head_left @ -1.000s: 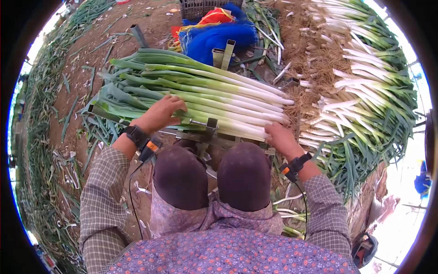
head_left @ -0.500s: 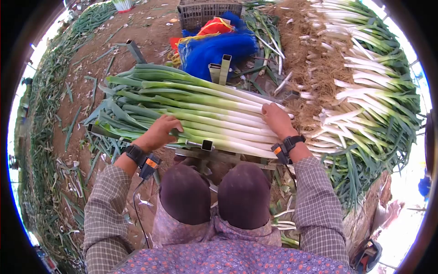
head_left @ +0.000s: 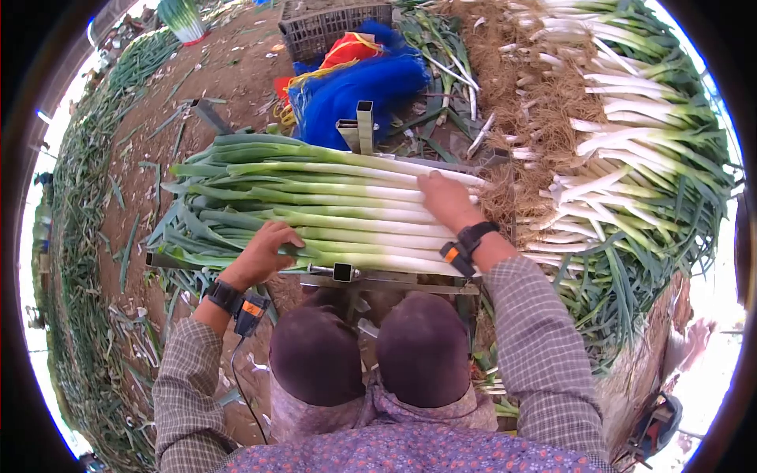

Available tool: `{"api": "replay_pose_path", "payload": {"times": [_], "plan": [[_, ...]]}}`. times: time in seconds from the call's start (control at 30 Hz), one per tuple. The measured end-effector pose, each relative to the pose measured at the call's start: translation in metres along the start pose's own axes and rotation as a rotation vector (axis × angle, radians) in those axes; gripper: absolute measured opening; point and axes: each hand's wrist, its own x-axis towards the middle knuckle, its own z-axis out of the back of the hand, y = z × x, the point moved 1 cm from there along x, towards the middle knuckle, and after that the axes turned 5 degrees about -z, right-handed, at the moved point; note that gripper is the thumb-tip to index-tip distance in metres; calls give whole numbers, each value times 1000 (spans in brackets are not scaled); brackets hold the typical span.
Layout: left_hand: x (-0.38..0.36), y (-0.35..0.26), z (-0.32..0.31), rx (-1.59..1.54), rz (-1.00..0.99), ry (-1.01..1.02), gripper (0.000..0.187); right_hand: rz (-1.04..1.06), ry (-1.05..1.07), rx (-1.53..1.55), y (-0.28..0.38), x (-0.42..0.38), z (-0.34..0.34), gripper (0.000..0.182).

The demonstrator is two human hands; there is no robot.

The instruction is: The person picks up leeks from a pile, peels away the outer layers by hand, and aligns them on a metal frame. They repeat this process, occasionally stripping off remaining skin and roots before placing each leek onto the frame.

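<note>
A row of long leeks point(head_left: 355, 213) lies side by side on a metal frame point(head_left: 418, 284) before my knees, green leaves to the left, white stems and roots to the right. At the near edge, where the leaves turn pale, rests my left hand point(head_left: 266, 251), thumb and fingers apart, nothing held between them. My right hand point(head_left: 448, 201) lies over the white ends toward the far side, its fingers bent down on the stems; whether they grip one is hidden.
A large pile of leeks point(head_left: 639, 150) with roots covers the right side. Beyond the frame are a blue net point(head_left: 355, 91), a red bag point(head_left: 351, 51) and a dark crate point(head_left: 335, 27). Metal posts point(head_left: 364, 126) rise at the frame's far edge. Cut leaves litter the left ground.
My right hand has moved left and slightly away from me across the white stems. My left hand has shifted left and nearer to me. The view has turned a little.
</note>
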Motion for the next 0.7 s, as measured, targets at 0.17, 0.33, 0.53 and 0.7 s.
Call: {"api": "replay_pose_path", "payload": {"times": [0.17,0.33,0.53,0.7], "plan": [[-1,1,8,-93,17,-35,29,-119,109,33,-57,-12,20,13],[56,4,38,-5,-34,-181,29,-276,143,263,-53,-7,18,16],[121,51,19,430,-7,-131,44,-448,231,525,-53,-5,22,30],[117,35,26,499,32,69,44,-221,237,344,-53,-15,19,31]]}}
